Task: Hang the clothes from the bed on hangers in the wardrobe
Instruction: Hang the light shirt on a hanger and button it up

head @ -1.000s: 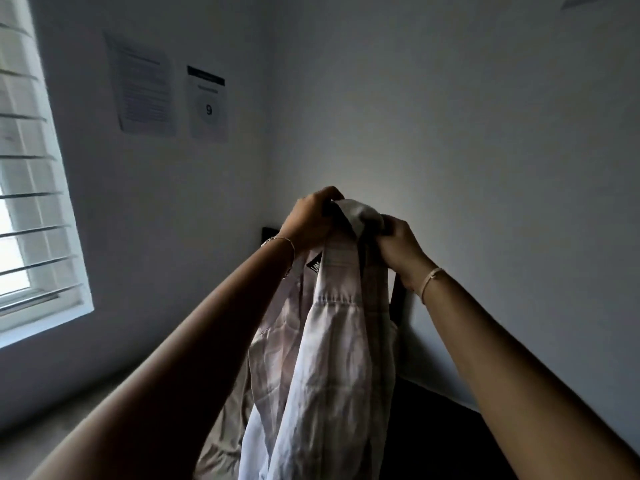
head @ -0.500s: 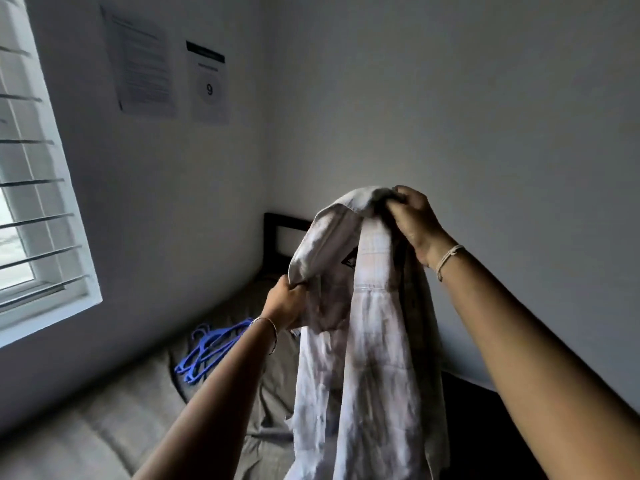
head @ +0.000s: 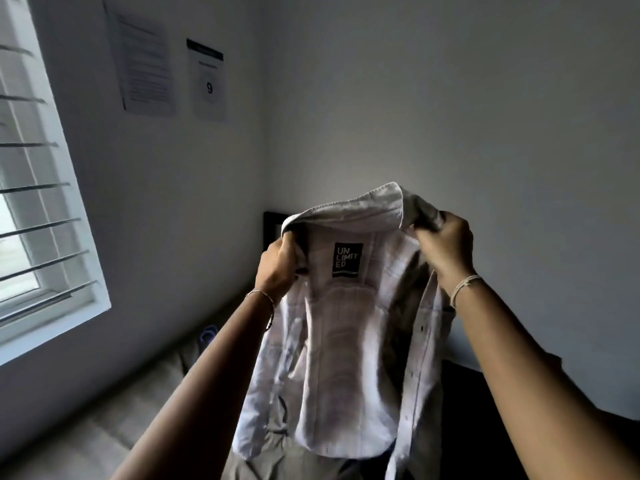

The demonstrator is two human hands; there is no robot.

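We hold the shirt [head: 341, 341] up over the bed [head: 145, 403], left hand [head: 277, 268] and right hand [head: 446, 245] fingers gripping its collar ends.

left hand [head: 277, 268] raised to collar, shirt [head: 332, 358] spread open

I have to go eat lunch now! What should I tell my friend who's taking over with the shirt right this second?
Left hand: grips one end of the shirt collar.
Right hand: grips the other end of the collar.
Shirt: held up in the air above the bed, spread open, inside facing you, black label showing.
Hanger: a blue loop, likely a hanger, lies on the bed beyond the left forearm.
Done: the shirt is off the bed and opened out.
Left: slip a hanger into the shirt and hang it in the wardrobe, which is out of view.
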